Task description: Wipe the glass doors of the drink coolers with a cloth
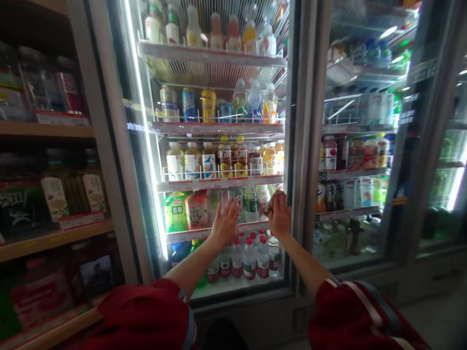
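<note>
I face a lit drinks fridge with a glass door. My left hand lies flat on the glass with its fingers stretched up, holding nothing, in front of the shelf of green and clear bottles. My right hand is against the glass close to the door's right frame. Its fingers curl over a small crumpled brownish wad, perhaps a cloth, pressed to the door. Below both hands stand water bottles with red caps. Both sleeves are red.
Wooden shelves with bottles and jars stand to the left. A second glass-door fridge with drinks is on the right, and a third one is further right. A strip of grey floor shows at the lower right.
</note>
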Available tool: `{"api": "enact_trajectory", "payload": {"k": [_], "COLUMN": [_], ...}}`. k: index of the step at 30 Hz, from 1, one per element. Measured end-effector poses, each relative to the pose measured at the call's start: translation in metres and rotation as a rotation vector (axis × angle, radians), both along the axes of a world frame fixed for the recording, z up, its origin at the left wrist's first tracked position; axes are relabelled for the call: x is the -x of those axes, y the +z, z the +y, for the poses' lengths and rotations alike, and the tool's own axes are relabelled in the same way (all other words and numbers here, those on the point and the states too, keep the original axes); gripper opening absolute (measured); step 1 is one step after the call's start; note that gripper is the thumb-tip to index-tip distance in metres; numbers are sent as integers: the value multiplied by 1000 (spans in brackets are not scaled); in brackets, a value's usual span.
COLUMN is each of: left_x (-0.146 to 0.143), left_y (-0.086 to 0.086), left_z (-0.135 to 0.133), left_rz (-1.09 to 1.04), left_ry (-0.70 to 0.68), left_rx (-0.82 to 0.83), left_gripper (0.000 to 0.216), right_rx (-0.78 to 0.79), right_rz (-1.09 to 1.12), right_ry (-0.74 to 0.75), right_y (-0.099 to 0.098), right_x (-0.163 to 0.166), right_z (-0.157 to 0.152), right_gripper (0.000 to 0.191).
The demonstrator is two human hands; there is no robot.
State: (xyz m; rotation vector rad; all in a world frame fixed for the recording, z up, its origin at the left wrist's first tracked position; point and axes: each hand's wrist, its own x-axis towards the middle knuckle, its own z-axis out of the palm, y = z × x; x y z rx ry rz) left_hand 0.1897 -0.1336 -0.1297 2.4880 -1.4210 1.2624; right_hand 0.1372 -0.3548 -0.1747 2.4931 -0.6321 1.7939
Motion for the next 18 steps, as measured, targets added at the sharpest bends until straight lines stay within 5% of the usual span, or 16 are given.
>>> {"api": "enact_trajectory", "payload": {"k": [8,15,18], "left_x": [-4,-19,-26], "left_y": [8,14,18], "left_z": [5,26,36], "left_rz": [-9,-39,-58], "left_ry": [15,57,68], "left_rx": [27,78,124], "left_gripper": [60,59,60], "right_rx": [-100,136,80], "right_rz": [-56,45,-17], "right_ry": [-62,51,43], "right_y": [11,29,48], "right_x": [5,-4,-11], "right_z": [-21,2,7], "right_gripper": [57,50,52]}}
